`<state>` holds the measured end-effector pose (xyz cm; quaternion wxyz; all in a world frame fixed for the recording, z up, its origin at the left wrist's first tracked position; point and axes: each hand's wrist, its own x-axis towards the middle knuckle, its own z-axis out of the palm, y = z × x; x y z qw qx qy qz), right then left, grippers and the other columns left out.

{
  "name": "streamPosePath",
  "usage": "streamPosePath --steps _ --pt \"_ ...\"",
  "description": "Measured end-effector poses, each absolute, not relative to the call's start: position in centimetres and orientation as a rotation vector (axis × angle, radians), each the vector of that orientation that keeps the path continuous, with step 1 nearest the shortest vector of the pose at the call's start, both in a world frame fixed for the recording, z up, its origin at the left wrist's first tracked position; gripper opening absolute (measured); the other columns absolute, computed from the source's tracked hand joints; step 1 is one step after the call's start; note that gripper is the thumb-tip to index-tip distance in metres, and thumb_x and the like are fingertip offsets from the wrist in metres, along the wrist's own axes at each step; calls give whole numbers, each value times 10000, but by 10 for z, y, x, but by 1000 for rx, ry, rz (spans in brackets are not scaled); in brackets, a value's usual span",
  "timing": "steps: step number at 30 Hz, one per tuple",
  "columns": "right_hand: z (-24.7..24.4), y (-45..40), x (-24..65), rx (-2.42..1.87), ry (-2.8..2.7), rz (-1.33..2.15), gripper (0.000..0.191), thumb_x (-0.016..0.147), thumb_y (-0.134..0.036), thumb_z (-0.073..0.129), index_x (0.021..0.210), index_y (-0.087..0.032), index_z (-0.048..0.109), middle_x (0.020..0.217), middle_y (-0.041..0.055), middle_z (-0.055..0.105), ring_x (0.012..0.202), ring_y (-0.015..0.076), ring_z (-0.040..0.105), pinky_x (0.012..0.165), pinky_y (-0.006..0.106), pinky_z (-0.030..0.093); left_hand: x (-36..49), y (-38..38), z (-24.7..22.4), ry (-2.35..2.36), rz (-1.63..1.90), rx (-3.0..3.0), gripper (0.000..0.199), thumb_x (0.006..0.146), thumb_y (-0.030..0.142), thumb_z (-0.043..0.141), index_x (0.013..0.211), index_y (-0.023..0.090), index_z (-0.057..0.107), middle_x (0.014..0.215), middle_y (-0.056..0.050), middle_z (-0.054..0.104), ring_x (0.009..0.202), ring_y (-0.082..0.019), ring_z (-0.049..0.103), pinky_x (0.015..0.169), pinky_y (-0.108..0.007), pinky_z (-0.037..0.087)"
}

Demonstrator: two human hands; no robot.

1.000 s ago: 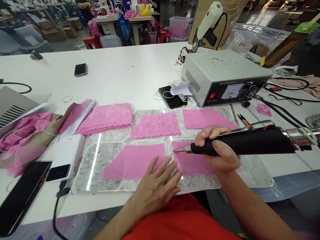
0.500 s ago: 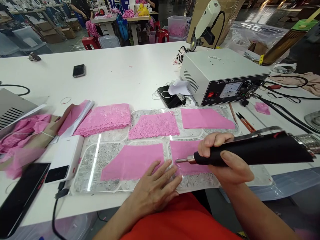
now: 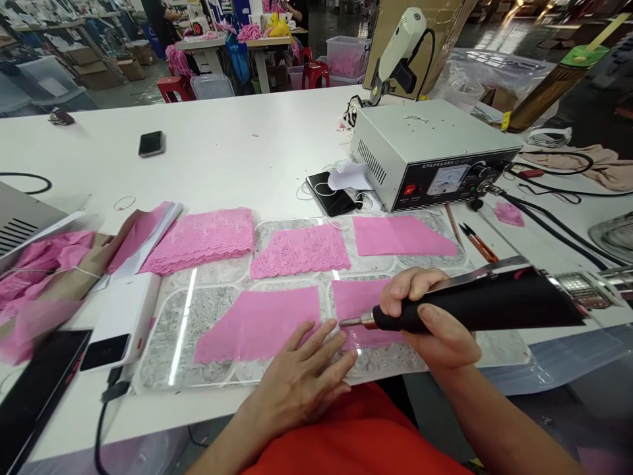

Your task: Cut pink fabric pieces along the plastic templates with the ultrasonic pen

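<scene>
My right hand (image 3: 435, 310) grips a black handheld ultrasonic welder (image 3: 475, 307), its metal tip pointing left. The tip rests at or just above the left part of a pink fabric piece (image 3: 359, 298), close to my left fingertips; contact is hard to tell. My left hand (image 3: 306, 373) lies flat with fingers spread, between that piece and a pink slanted fabric panel (image 3: 262, 323), touching the panel's lower right. Beneath them is a clear template sheet (image 3: 178, 343) with rounded sections. Farther back lie a pink lace piece (image 3: 301, 249) and a plain pink panel (image 3: 400, 236).
A grey power box (image 3: 435, 145) with dial and red switch stands back right, cables running from it. Stacked pink lace (image 3: 202, 237), a white power bank (image 3: 123, 316) and bundled fabric (image 3: 54, 264) lie left. A black phone (image 3: 330, 194) and tweezers-like orange tools (image 3: 479, 243) lie behind.
The whole view has shifted slightly left. The welder's tip has moved a little left and toward me on the fabric piece; my left hand stays flat in nearly the same place.
</scene>
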<state>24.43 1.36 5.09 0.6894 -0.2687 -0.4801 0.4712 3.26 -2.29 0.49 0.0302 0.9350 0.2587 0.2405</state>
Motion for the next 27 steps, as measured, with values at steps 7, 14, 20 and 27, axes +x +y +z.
streamPosePath --steps 7,14,20,27 --pt "52 20 269 -674 -927 859 101 722 -267 626 801 -204 624 751 9 567 530 114 539 504 294 475 35 -15 19 806 776 2935 300 960 262 528 1237 163 587 1201 -90 674 1271 -233 527 1111 -413 384" --pt "49 34 290 -815 -748 622 75 667 -245 592 730 -207 575 738 -8 540 549 111 521 549 300 462 50 11 18 1092 749 2929 326 962 196 476 1271 158 571 1354 -116 572 1349 -301 433 1130 -498 312" --pt "42 38 275 -782 -818 689 95 689 -246 619 770 -213 584 787 -7 559 570 111 543 586 316 485 55 17 3 1170 652 2895 339 968 262 486 1292 198 564 1381 -99 554 1375 -308 395 1154 -551 221" --pt "41 42 274 -807 -871 682 115 697 -283 621 776 -222 565 785 -12 549 564 109 544 580 315 497 52 18 1 1175 653 2878 345 980 251 455 1308 206 555 1404 -69 541 1388 -295 376 1178 -528 155"
